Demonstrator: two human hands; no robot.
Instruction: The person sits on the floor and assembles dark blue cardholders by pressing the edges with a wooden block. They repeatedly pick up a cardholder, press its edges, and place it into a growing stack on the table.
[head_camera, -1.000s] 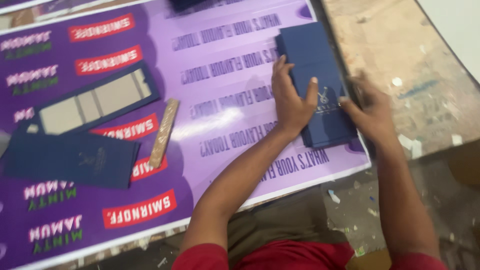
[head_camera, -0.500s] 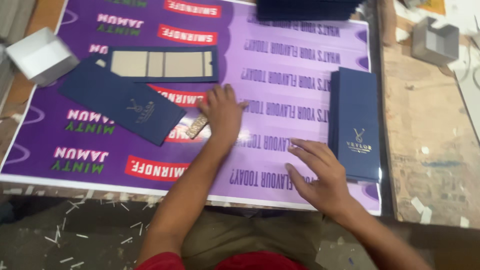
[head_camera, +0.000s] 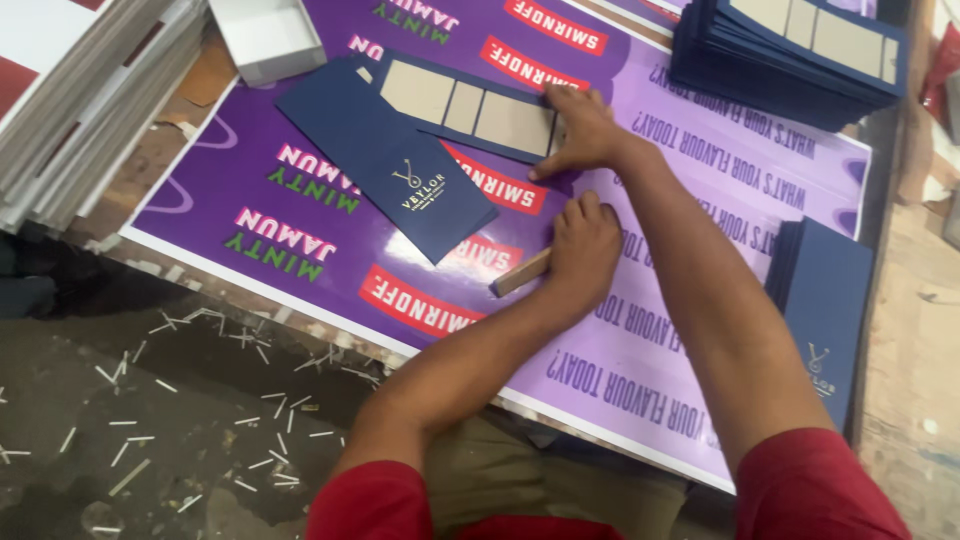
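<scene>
Fingers of the left hand (head_camera: 587, 250) curl around a flat wooden stick (head_camera: 520, 273) at centre frame; right hand (head_camera: 580, 130), fingers spread, presses an unfolded navy card cover (head_camera: 470, 105) above, on the purple printed poster (head_camera: 650, 340).

dark floor (head_camera: 150, 420) littered with white scraps (head_camera: 270, 440)

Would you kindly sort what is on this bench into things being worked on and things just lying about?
In hand:
- left hand on wooden stick
- right hand on opened navy cover

Lying about:
- flat navy cover
- navy stack
- white box
- board pile
</scene>
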